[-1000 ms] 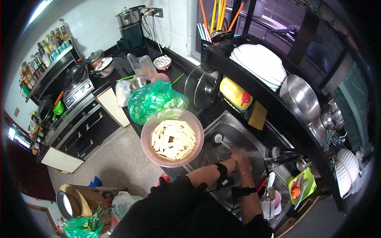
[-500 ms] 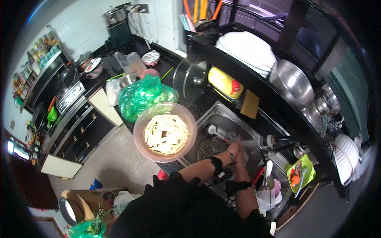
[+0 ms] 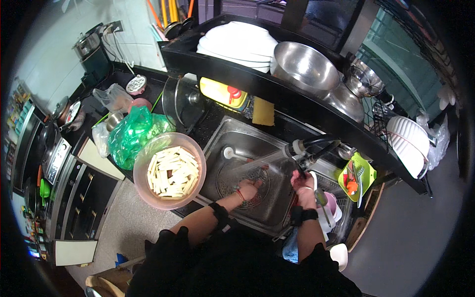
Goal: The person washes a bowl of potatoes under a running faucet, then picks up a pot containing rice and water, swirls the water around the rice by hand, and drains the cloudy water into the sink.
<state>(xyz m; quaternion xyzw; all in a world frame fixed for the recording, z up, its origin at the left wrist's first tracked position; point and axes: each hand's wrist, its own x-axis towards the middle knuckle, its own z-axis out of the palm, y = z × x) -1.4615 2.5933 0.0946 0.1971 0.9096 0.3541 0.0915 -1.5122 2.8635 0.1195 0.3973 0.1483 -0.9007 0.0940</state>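
My left hand (image 3: 250,189) is low in the steel sink (image 3: 217,143), over the round drain strainer (image 3: 225,185). Its fingers look curled, and what they hold, if anything, is hidden. My right hand (image 3: 302,183) is raised at the sink's right side, just below the black and grey tap (image 3: 299,148). Its fingertips are dark and blurred against the tap, so their grip is unclear. Water sprays from the tap down leftward into the sink. A white-headed brush or ladle-like tool (image 3: 229,153) lies in the sink. Left of it stands a translucent pink basin (image 3: 143,185) of pale cut sticks (image 3: 173,173).
A green plastic bag (image 3: 131,136) and a glass lid (image 3: 180,101) are behind the basin. A black shelf (image 3: 237,69) with white plates (image 3: 237,42) and steel bowls (image 3: 304,67) overhangs the sink. At right are a lime-green basket (image 3: 363,171) and pink-white cups (image 3: 331,210).
My hands were together in the sink and are now apart. The right one has risen to the tap; the left stays low, over the strainer. The view has shifted to the right.
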